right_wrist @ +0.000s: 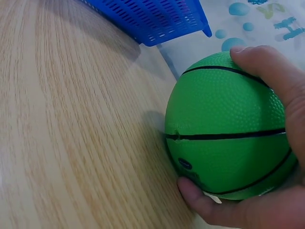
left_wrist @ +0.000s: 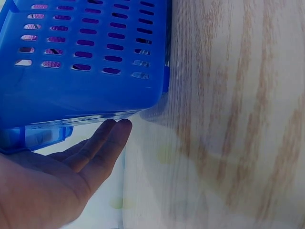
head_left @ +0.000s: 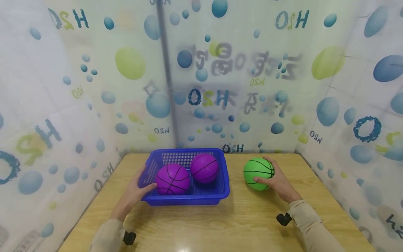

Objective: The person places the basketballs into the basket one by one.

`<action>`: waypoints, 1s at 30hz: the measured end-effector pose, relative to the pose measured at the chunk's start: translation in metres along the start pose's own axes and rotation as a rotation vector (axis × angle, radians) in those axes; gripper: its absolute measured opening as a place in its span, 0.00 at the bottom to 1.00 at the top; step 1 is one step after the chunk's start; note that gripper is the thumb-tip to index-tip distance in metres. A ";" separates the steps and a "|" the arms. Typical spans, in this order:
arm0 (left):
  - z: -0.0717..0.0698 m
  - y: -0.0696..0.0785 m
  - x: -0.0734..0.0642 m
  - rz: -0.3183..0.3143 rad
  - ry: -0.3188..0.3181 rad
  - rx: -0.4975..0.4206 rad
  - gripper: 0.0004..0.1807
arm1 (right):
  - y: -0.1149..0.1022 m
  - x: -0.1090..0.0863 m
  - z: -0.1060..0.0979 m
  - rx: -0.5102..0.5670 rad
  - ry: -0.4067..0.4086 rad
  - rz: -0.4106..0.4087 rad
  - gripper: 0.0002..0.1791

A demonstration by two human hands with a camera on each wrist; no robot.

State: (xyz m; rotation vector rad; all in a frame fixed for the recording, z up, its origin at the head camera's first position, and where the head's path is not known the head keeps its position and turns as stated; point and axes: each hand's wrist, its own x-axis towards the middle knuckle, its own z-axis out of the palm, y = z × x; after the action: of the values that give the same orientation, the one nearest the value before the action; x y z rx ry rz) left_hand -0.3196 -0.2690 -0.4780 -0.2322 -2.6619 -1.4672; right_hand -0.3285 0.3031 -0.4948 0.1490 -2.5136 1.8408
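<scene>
A blue plastic basket [head_left: 185, 202] with slotted walls stands on the wooden table. Inside it are two purple basketballs with black lines, one at the front left [head_left: 173, 179] and one at the back right [head_left: 204, 168]. My left hand [head_left: 137, 190] holds the basket's left side, thumb over the rim. In the left wrist view its fingers [left_wrist: 102, 145] lie along the outside of the basket, and the thumb is hidden. To the basket's right, my right hand [head_left: 279, 180] grips a green basketball [right_wrist: 224, 109], thumb and fingers spread around its right side.
The wooden table [head_left: 201, 227] reaches back to a patterned curtain [head_left: 201, 115] printed with bubbles and letters. More of this curtain encloses the left and right sides. A dark wrist device [head_left: 284, 219] sits by the right sleeve, another [head_left: 129, 238] by the left.
</scene>
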 end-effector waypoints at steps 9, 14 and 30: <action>0.002 -0.004 -0.002 0.006 -0.007 -0.030 0.57 | -0.002 0.004 0.001 0.025 0.042 -0.011 0.58; 0.002 -0.002 -0.001 -0.007 -0.009 -0.031 0.57 | -0.022 0.014 -0.005 0.018 0.054 -0.080 0.57; 0.000 -0.001 0.001 0.001 0.000 -0.035 0.56 | -0.094 0.061 0.013 0.066 0.029 -0.156 0.59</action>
State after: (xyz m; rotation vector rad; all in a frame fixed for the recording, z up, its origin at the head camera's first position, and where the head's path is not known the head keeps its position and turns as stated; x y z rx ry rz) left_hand -0.3206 -0.2695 -0.4790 -0.2364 -2.6376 -1.5152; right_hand -0.3797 0.2584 -0.4047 0.3079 -2.3486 1.8518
